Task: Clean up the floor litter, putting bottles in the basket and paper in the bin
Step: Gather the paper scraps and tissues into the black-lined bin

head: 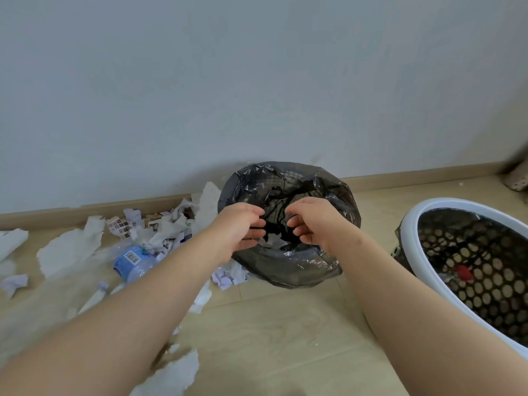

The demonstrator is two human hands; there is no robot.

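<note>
**Desk:** What is cut off or hard to read here?

**Photographer:** The white-rimmed black perforated plastic basket [413, 224] runs off the right edge, so only part of its oval shows. A small red thing [464, 272] lies inside it, too blurred to name. A tan dotted object [517, 180] in the far right corner is clipped by the frame and cannot be identified.

**Desk:** And the hands?

**Photographer:** The person's left hand [243, 227] and right hand [313, 224] hang side by side, slightly apart, over the mouth of the round bin lined with a crinkled black plastic bag [285, 270]. The bin stands against the pale wall [257, 81]. The fingers of both hands are half curled with their tips facing each other, and nothing shows between them. White paper scraps [274, 242] lie inside the bag, below the hands.

**Desk:** Where is the bottle, and which way does it point?

**Photographer:** The clear plastic bottle with a blue-and-white barcode label [133, 260] lies on its side on the light wooden floor [285, 338]. It is left of the bin, just beyond the left forearm. One rounded end faces the camera. The other end goes under a heap of torn white and printed paper [168, 227], so its long axis and cap end cannot be fixed. A large torn white sheet [71, 250] lies farther left.
</note>
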